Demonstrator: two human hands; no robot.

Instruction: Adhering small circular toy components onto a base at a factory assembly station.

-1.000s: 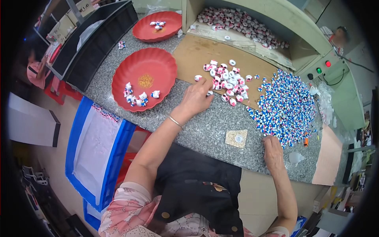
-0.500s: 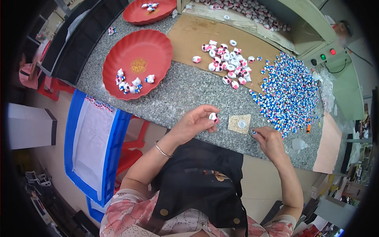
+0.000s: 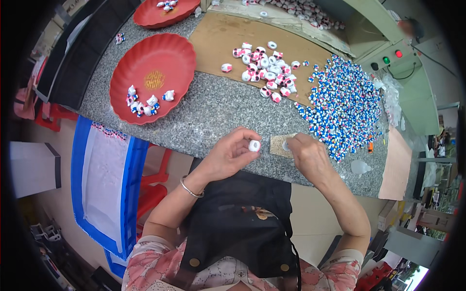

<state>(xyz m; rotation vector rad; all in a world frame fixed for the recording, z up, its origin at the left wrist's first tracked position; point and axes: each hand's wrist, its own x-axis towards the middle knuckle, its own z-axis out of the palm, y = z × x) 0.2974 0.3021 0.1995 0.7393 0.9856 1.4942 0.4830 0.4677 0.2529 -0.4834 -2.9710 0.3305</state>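
Observation:
My left hand pinches a small white figurine head between thumb and fingers, its dark hole showing. To the right, my right hand has its fingertips closed over a small tan board on the granite counter. A pale round spot on that board is partly covered by the fingers. Whatever the right fingers hold is hidden. Beyond my hands lies a loose group of white and pink figurine heads. A large heap of tiny blue and white figurine bodies spreads to the right.
A red scalloped dish with several assembled figurines stands at the left, a second red dish behind it. A blue-rimmed tray sits lower left. A translucent squeeze bottle lies at the right, near a pink cloth.
My right hand has moved left from beside the heap onto the tan board. In my left hand the head is turned so its hole shows more. The whole view has shifted slightly.

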